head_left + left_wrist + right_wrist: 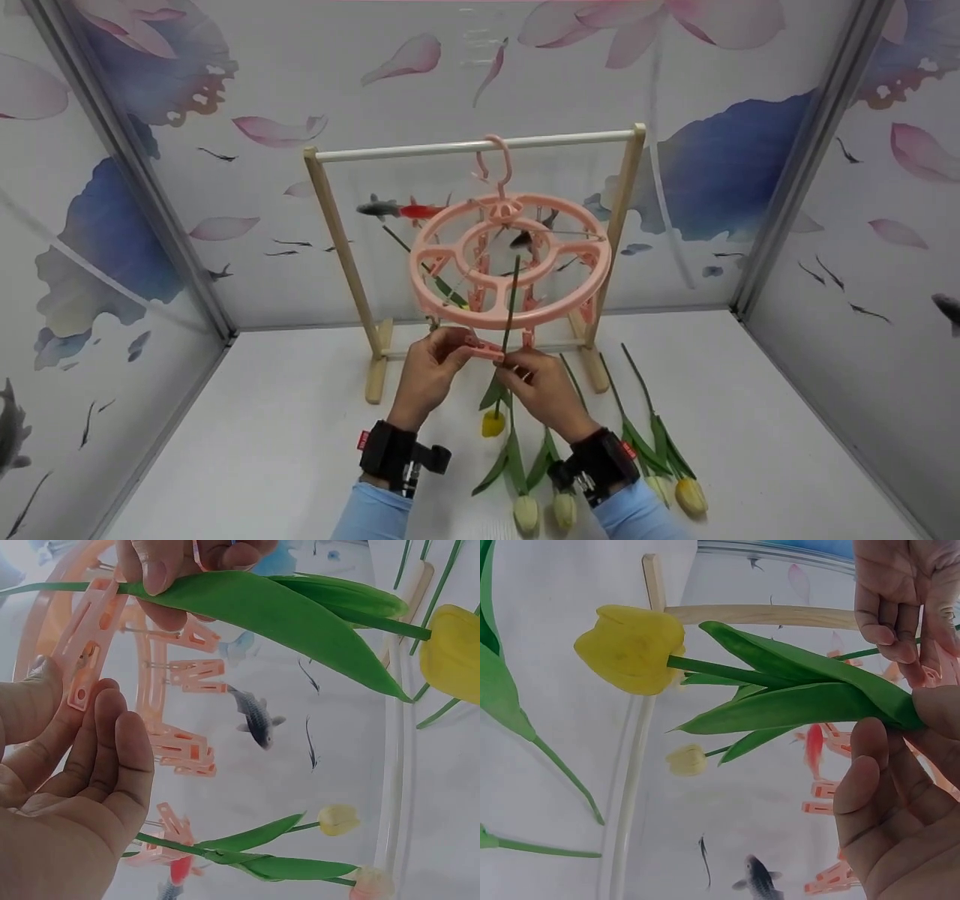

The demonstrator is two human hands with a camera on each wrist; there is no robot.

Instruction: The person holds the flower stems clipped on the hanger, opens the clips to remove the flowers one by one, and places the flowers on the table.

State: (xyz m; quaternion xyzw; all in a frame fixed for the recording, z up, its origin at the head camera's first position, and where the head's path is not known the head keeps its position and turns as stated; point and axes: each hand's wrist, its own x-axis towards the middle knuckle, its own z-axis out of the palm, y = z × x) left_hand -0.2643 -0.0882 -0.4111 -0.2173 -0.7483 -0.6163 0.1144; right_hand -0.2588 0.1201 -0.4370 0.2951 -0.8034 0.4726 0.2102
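Note:
My left hand (424,379) pinches a pink clothespin (90,652) that hangs from the round pink clip hanger (480,321). The right hand (551,394) holds a yellow tulip (630,649) by its stem and leaf base. Its bloom points down and its green stem rises in front of the hanger's ring in the head view. At the stem, the clothespin's tip overlaps it in the left wrist view, close beside the right fingertips. Another tulip with a pale yellow bloom (337,820) and one with a pinkish-white bloom (373,881) hang near the other clips.
The hanger hooks over the white bar (405,150) of a rack with wooden posts (341,255). Several loose tulips, among them a pale one (525,515) and a yellowish one (690,496), lie on the white table (285,420) at front right. Printed panels (285,75) enclose the table.

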